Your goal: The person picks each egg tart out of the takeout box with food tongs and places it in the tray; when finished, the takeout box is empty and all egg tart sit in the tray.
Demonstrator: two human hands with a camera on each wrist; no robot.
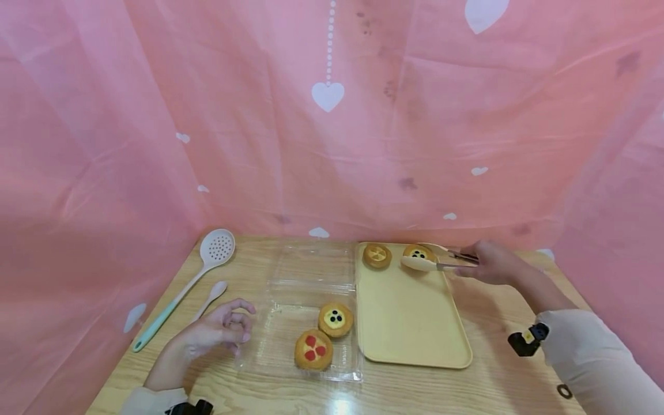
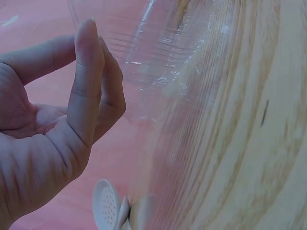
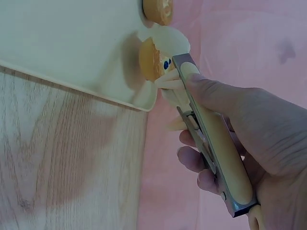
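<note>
Nearest the camera, at about 8 o'clock on the wooden table (image 1: 436,386), the left hand (image 1: 218,331) rests with its fingers loosely curled and holds nothing; its fingertips lie just beside the left edge of the clear plastic box (image 1: 301,328). In the near half of that box sit two tarts: the red-topped tart (image 1: 313,349) at 6 o'clock and the tart with dark dots (image 1: 335,320) touching it just behind.

To the right of the box, at 4 to 2 o'clock, lies the yellow tray (image 1: 410,323). At its far end, around 1 o'clock, stand two more tarts: a yellow-topped tart (image 1: 377,255) on the left and a berry tart (image 1: 418,252) on the right.

The right hand (image 1: 493,263), at 2 o'clock, grips the tongs (image 1: 438,262) with fingers and thumb wrapped round the handles. The tips of the tongs sit on either side of the berry tart.

At 10 o'clock, well left of the box, lie a slotted spoon (image 1: 217,248) and a small spoon (image 1: 212,297). A pink curtain (image 1: 332,115) closes the far side
</note>
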